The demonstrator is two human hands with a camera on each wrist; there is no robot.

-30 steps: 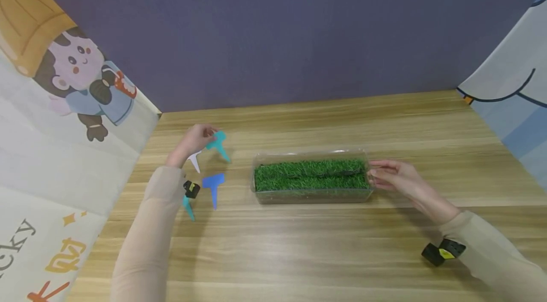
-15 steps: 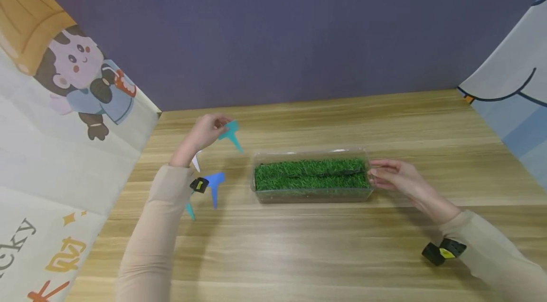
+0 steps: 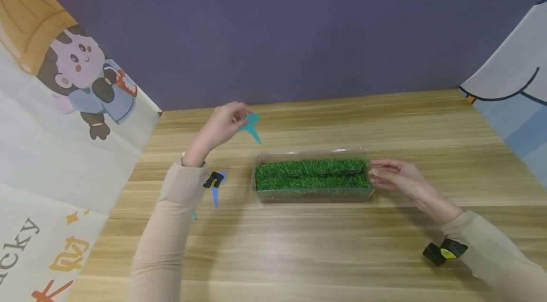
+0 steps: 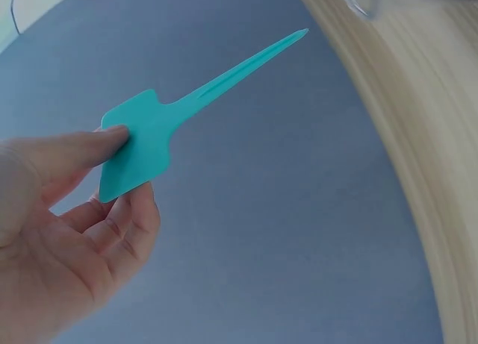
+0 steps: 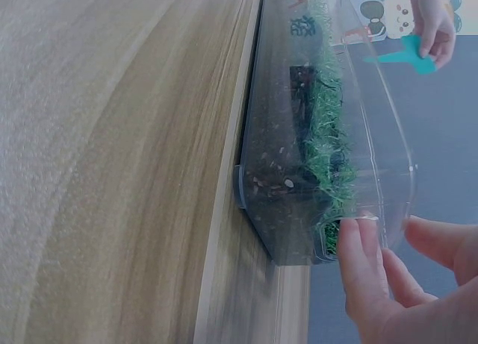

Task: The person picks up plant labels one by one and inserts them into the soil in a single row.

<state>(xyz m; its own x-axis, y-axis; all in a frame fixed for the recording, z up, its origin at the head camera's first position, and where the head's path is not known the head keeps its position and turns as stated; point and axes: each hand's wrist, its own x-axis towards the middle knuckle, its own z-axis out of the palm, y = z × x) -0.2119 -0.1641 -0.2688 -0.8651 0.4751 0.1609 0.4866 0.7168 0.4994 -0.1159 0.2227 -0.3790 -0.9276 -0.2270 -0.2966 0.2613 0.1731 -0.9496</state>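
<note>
Between thumb and fingers, my left hand (image 3: 224,124) pinches a teal T-shaped plant label (image 3: 252,126) by its wide head, above the table's far left part. In the left wrist view the label's pointed stem (image 4: 239,74) sticks out past the hand. A clear planter box (image 3: 316,195) holds dark soil and two strips of green artificial grass (image 3: 307,168). The fingers of my right hand (image 3: 401,178) are fairly straight and touch the box's right end. In the right wrist view the fingertips (image 5: 351,236) lie against that end wall, with the thumb near the rim.
On the table left of the box lies a blue plant label (image 3: 215,196), partly behind the left wrist's camera. The tip of another teal label (image 3: 194,215) shows beside the left sleeve. A dark blue wall (image 3: 299,31) closes off the table's back.
My left hand has carried the teal label right and farther back, towards the box's far left corner. The left forearm now covers more of the loose labels. My right hand and the box stay put.
</note>
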